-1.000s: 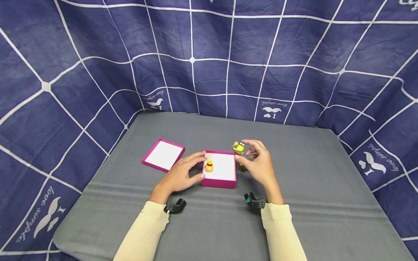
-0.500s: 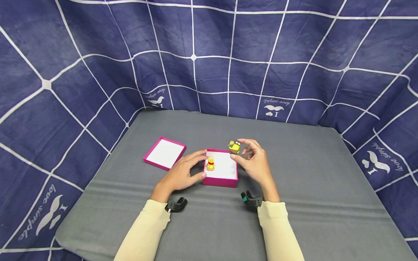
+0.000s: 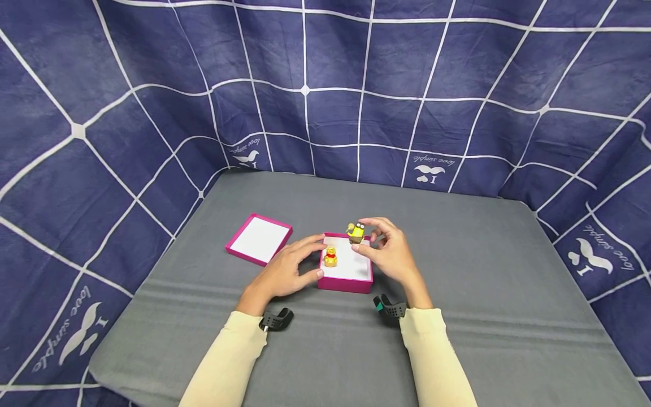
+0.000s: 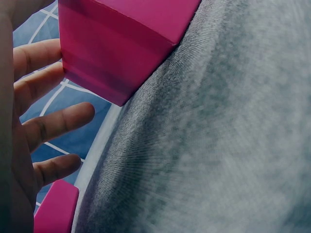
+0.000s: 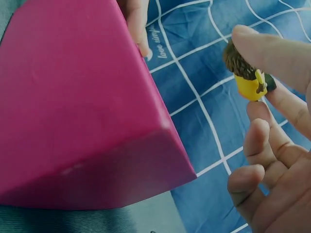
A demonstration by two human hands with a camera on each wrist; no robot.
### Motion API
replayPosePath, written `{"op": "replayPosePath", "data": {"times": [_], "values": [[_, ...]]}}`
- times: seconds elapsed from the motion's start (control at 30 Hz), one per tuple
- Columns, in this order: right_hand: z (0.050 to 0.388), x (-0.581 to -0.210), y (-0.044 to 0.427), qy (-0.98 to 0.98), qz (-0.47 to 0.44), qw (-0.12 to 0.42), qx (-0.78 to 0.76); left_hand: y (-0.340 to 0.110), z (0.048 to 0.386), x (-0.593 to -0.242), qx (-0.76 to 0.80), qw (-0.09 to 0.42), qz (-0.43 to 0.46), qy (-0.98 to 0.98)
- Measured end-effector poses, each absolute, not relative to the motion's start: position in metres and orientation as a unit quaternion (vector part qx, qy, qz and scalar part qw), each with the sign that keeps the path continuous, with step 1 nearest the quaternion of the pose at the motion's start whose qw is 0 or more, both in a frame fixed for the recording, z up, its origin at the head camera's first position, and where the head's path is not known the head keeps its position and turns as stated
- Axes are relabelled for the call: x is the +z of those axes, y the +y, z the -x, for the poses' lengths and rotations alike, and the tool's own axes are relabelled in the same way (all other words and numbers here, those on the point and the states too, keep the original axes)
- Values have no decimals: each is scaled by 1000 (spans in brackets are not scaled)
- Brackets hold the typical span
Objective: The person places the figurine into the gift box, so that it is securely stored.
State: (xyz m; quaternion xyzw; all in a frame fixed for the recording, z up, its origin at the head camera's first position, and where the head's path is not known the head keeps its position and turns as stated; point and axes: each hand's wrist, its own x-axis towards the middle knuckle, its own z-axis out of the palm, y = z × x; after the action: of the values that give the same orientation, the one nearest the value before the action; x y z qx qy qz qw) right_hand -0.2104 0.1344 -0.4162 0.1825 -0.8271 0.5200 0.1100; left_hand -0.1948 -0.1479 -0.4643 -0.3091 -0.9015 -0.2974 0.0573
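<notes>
Pinched lengthwise between fingertips of the right hand (image 3: 390,251), the minion (image 3: 357,233) has the thumb against its brown, shaggy-looking base and a finger at its dark head; the lower fingers curl loosely beneath it. It is held roughly upright above the far right part of the box (image 3: 344,284). It looks like hard, smooth-bodied plastic: probably light and stiff, with little give, and a bit slippery where glossy. The end-to-end pinch seems sound and leaves the yellow body bare; the thin raised arm, with something pale at its end, is likely the weakest part and a poor place to grip.

Fingers of the left hand (image 3: 287,271), fairly straight and spread, touch the box's left side, thumb by its near corner. The box looks like stiff card, light enough to slide if pushed; its walls should suit a flat, gentle hold.

Inside, near the left wall, is the bear (image 3: 330,258). Farther left lies the lid (image 3: 259,238), apart from the box, white inside up, on grey cloth (image 3: 458,271).
</notes>
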Motion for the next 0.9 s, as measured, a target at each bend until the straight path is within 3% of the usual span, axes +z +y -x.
{"op": "replayPosePath", "data": {"times": [0.37, 0.9], "values": [[217, -418, 127, -825, -233, 93, 506, -147, 194, -463, -296, 52, 303, -904], [222, -433, 129, -830, -280, 115, 468, -146, 194, -464, -295, 60, 306, -903]]}}
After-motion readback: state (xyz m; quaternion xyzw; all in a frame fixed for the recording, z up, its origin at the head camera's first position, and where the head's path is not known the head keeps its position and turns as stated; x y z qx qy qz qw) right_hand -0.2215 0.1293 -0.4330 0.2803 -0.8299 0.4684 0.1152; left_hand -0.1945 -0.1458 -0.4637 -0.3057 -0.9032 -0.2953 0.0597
